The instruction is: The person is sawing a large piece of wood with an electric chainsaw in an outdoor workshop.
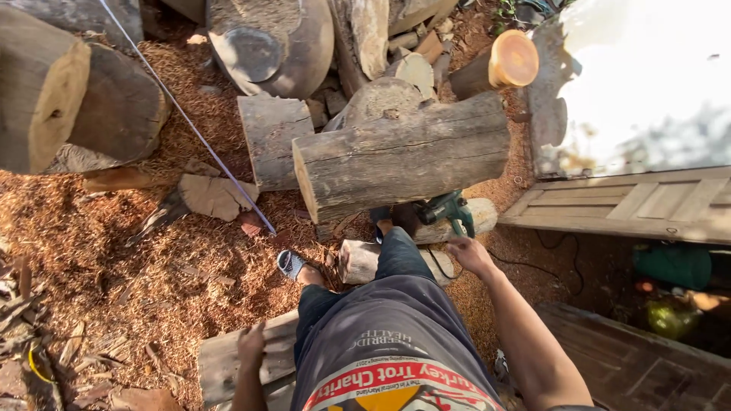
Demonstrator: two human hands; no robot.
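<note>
My right hand (470,255) hovers just below a green power tool (448,208) that rests on a pale log section (480,217), fingers spread, not touching it. Farther back, my left hand (251,346) rests on the edge of a grey wooden plank (221,358) at the bottom, fingers curled over it. A big rough log (403,156) lies across smaller logs in front of me. One of my feet, in a blue sandal (291,264), stands on the wood chips beside a short cut log (358,261).
Large logs (46,91) and a rounded wooden bowl shape (270,46) lie at the back. Wood chips cover the ground (114,251). A thin purple cord (190,125) runs diagonally. A panelled wooden door (632,205) lies at right, with a green container (674,265) below it.
</note>
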